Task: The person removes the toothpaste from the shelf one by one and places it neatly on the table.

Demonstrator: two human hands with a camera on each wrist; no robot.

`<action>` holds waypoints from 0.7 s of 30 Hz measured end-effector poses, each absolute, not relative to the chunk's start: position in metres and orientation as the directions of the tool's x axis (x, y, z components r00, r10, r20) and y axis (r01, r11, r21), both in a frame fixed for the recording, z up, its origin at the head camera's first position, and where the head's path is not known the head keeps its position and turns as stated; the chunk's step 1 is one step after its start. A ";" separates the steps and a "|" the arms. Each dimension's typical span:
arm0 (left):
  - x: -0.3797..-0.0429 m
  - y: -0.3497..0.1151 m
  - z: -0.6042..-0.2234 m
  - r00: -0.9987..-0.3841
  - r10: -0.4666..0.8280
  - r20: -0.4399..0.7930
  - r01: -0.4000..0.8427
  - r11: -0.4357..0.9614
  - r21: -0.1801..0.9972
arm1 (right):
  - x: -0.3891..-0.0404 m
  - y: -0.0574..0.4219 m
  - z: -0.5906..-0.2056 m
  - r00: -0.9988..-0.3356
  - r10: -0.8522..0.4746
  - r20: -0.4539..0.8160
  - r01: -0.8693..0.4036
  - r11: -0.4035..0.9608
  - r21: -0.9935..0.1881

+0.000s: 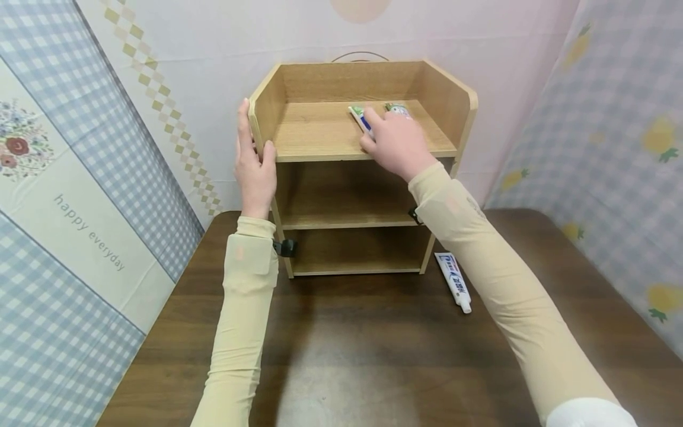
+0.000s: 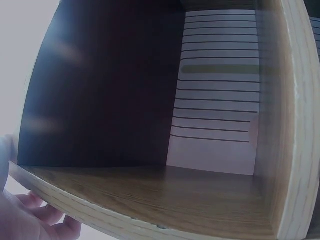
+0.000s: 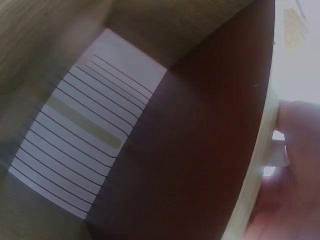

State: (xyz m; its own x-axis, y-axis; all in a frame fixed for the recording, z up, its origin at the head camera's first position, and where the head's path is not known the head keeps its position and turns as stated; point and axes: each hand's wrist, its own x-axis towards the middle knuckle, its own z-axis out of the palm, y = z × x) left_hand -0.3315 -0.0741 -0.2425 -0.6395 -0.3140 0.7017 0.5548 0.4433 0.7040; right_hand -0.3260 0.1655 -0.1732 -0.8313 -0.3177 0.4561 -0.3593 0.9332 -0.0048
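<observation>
A wooden desktop shelf [image 1: 352,224] with an open top tray stands on the table. My left hand [image 1: 256,178] holds its left side panel, fingers along the outside and thumb at the front edge. Over the top tray, my right hand [image 1: 397,142] pinches a toothpaste tube [image 1: 358,117] in green, white and blue, partly hidden by the fingers. Its white cap [image 3: 276,154] shows between finger and thumb in the right wrist view. Just behind that hand, a second tube [image 1: 397,109] with green print lies on the tray, partly covered.
A white and blue toothpaste tube [image 1: 453,281] lies on the brown table [image 1: 341,356], right of the shelf, its cap toward me. Patterned cloth hangs on the left [image 1: 80,178] and right [image 1: 613,148]. A pale wall covering [image 1: 213,35] is close behind the shelf.
</observation>
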 end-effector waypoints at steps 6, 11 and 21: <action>-0.333 -0.072 -0.243 -0.640 -0.317 0.700 0.548 0.450 0.705 | -0.323 0.170 -0.179 -0.801 -0.325 0.502 -0.383 0.924 -0.013; -0.333 -0.073 -0.244 -0.635 -0.316 0.705 0.558 0.443 0.701 | -0.312 0.169 -0.183 -0.729 -0.342 0.593 -0.401 0.916 0.035; -0.332 -0.072 -0.243 -0.635 -0.315 0.706 0.562 0.439 0.701 | -0.297 0.167 -0.191 -0.645 -0.348 0.681 -0.397 0.913 0.090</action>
